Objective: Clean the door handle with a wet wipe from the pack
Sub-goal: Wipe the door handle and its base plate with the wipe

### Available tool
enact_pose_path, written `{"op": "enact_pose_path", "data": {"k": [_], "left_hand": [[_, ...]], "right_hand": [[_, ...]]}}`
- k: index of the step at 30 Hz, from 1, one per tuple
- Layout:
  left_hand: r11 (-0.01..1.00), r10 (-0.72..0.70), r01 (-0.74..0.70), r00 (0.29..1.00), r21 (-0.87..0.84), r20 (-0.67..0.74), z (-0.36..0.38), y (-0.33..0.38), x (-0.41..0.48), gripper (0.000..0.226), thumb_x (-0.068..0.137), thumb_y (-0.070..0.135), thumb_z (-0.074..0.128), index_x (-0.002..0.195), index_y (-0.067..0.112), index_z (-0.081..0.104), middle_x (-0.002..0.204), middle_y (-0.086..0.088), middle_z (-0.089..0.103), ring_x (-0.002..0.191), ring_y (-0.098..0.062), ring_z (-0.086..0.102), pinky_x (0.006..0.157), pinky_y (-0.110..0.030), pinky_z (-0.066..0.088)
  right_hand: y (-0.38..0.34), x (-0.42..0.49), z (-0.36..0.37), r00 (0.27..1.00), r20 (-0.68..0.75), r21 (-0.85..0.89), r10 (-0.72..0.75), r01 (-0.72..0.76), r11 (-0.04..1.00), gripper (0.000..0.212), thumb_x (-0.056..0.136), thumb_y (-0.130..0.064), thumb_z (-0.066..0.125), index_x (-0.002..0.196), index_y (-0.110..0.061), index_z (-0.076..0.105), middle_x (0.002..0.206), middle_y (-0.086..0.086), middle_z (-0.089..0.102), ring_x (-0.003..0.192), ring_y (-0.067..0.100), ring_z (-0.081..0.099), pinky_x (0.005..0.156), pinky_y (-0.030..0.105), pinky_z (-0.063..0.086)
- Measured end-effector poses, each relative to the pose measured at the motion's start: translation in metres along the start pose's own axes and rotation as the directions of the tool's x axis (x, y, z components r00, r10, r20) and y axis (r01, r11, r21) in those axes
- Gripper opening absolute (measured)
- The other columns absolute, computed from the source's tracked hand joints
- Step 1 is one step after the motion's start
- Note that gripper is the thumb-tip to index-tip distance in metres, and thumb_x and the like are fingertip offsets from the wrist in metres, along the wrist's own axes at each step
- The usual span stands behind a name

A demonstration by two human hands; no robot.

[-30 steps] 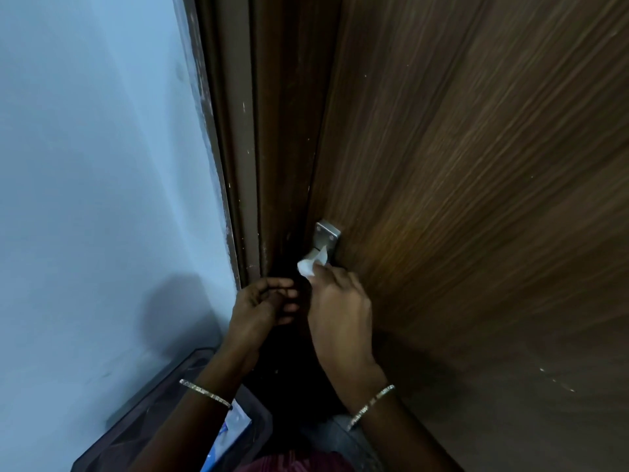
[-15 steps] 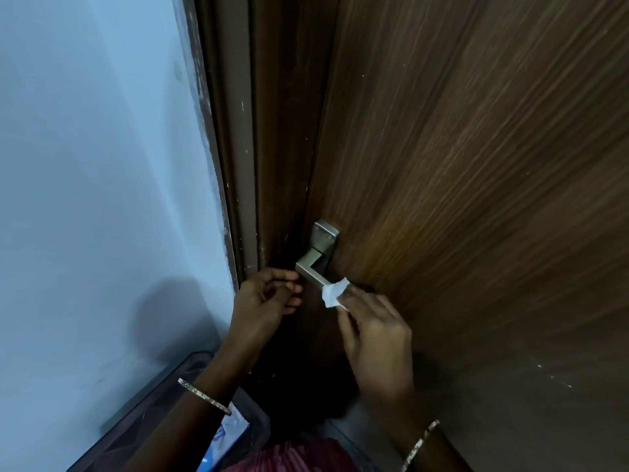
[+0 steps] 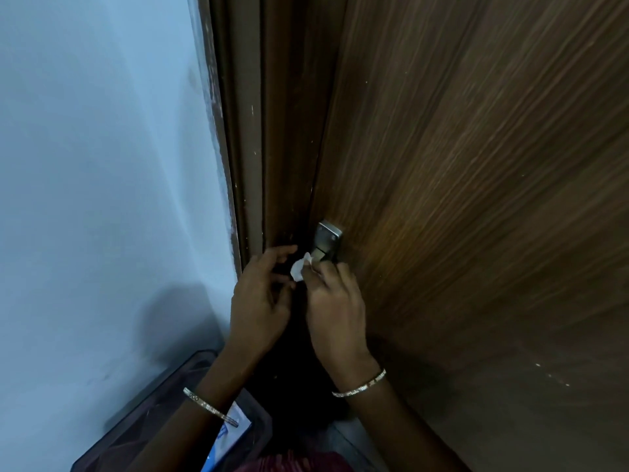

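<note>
A metal door handle [image 3: 326,238] is fixed near the left edge of a dark wooden door [image 3: 476,199]. My right hand [image 3: 335,308] holds a small white wet wipe [image 3: 299,267] and presses it against the lever just below the square plate; the hand hides most of the lever. My left hand [image 3: 260,298] hovers beside it on the left with fingers spread, holding nothing. A blue and white wipe pack [image 3: 226,437] lies below, partly hidden by my left forearm.
A pale blue wall [image 3: 102,165] stands on the left, meeting the brown door frame [image 3: 252,131]. A dark plastic tray [image 3: 143,424] sits at the bottom left with the pack in it.
My right hand has moved back left along the lever with the wipe, from the lever's outer end to the part under the plate. My left hand's fingers have opened a little.
</note>
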State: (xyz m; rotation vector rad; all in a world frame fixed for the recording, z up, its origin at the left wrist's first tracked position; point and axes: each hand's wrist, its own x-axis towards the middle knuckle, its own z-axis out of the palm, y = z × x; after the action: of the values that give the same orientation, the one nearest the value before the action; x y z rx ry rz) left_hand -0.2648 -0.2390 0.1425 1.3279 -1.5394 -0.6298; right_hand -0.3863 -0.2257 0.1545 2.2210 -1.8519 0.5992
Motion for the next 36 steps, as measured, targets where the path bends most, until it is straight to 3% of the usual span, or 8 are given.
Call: {"op": "enact_pose_path", "data": {"k": [4, 8, 12, 15, 21, 27, 32, 36], "left_hand": [[0.985, 0.095, -0.11, 0.988, 0.129, 0.121, 0.008, 0.005, -0.002, 0.042, 0.08, 0.012, 0.076, 0.118, 0.026, 0.068, 0.127, 0.006, 0.057, 0.108, 0.003, 0.052, 0.085, -0.001, 0.04], [0.987, 0.097, -0.103, 0.994, 0.122, 0.058, 0.014, 0.009, -0.008, 0.038, 0.08, 0.012, 0.076, 0.115, 0.024, 0.07, 0.124, 0.005, 0.056, 0.103, 0.01, 0.044, 0.081, 0.006, 0.035], [0.991, 0.13, -0.131, 0.991, 0.023, 0.033, 0.011, 0.014, -0.009, 0.044, 0.077, 0.008, 0.075, 0.117, 0.026, 0.066, 0.117, 0.012, 0.054, 0.103, 0.008, 0.053, 0.079, -0.002, 0.045], [0.982, 0.187, -0.188, 0.98, 0.001, 0.064, 0.006, 0.013, -0.008, 0.049, 0.075, 0.005, 0.076, 0.121, 0.021, 0.064, 0.119, 0.009, 0.056, 0.112, 0.003, 0.054, 0.089, -0.008, 0.045], [0.936, 0.278, -0.302, 0.949, 0.179, 0.149, 0.0, 0.011, -0.011, 0.057, 0.083, 0.025, 0.074, 0.136, 0.024, 0.054, 0.14, 0.007, 0.051, 0.128, -0.003, 0.048, 0.098, -0.014, 0.042], [0.895, 0.308, -0.308, 0.95, 0.321, 0.052, 0.006, 0.005, -0.005, 0.032, 0.084, 0.01, 0.075, 0.115, 0.016, 0.071, 0.123, -0.002, 0.069, 0.105, -0.015, 0.067, 0.085, -0.03, 0.057], [0.944, 0.186, -0.151, 0.978, 0.293, -0.093, 0.01, 0.004, 0.008, 0.027, 0.091, 0.014, 0.069, 0.118, 0.016, 0.07, 0.109, -0.003, 0.076, 0.091, -0.019, 0.072, 0.077, -0.022, 0.052], [0.969, 0.087, -0.065, 0.993, 0.24, -0.082, 0.016, 0.011, 0.027, 0.021, 0.096, 0.024, 0.06, 0.116, 0.023, 0.066, 0.091, 0.002, 0.078, 0.072, -0.018, 0.071, 0.057, -0.018, 0.045]], "right_hand": [[0.017, -0.025, -0.011, 0.998, -0.007, 0.054, 0.066, -0.065, 0.996, 0.044, 0.079, -0.007, 0.076, 0.122, -0.013, 0.07, 0.118, 0.001, 0.068, 0.101, 0.018, 0.062, 0.087, 0.031, 0.057], [0.027, -0.04, -0.019, 0.998, -0.013, 0.059, 0.064, -0.063, 0.996, 0.045, 0.077, -0.003, 0.077, 0.121, -0.012, 0.071, 0.118, 0.0, 0.069, 0.102, 0.016, 0.062, 0.089, 0.028, 0.056], [0.02, -0.025, -0.031, 0.986, 0.008, 0.117, 0.166, -0.165, 0.979, 0.042, 0.07, -0.005, 0.082, 0.109, -0.021, 0.073, 0.104, -0.006, 0.072, 0.096, 0.015, 0.064, 0.083, 0.031, 0.057], [0.011, -0.004, -0.035, 0.97, 0.031, 0.242, 0.241, -0.241, 0.94, 0.041, 0.073, -0.009, 0.082, 0.106, -0.028, 0.069, 0.1, -0.007, 0.074, 0.094, 0.013, 0.068, 0.08, 0.032, 0.059], [0.015, 0.012, -0.043, 0.931, 0.137, 0.62, 0.338, -0.347, 0.704, 0.057, 0.08, -0.019, 0.082, 0.123, -0.031, 0.047, 0.102, -0.01, 0.076, 0.091, -0.001, 0.071, 0.074, 0.019, 0.06], [0.031, 0.004, -0.046, 0.913, 0.299, 0.809, 0.279, -0.397, 0.433, 0.07, 0.076, -0.008, 0.083, 0.129, -0.035, 0.047, 0.108, -0.012, 0.068, 0.099, -0.007, 0.068, 0.078, 0.012, 0.057], [0.063, -0.015, -0.052, 0.919, 0.225, 0.699, 0.324, -0.384, 0.603, 0.03, 0.084, -0.017, 0.077, 0.112, -0.028, 0.07, 0.102, -0.016, 0.073, 0.098, -0.009, 0.067, 0.084, 0.016, 0.057], [0.069, -0.032, -0.046, 0.875, 0.32, 0.693, 0.363, -0.478, 0.54, 0.022, 0.087, -0.028, 0.075, 0.109, -0.026, 0.076, 0.093, -0.02, 0.076, 0.09, -0.014, 0.068, 0.077, 0.005, 0.053]]}}
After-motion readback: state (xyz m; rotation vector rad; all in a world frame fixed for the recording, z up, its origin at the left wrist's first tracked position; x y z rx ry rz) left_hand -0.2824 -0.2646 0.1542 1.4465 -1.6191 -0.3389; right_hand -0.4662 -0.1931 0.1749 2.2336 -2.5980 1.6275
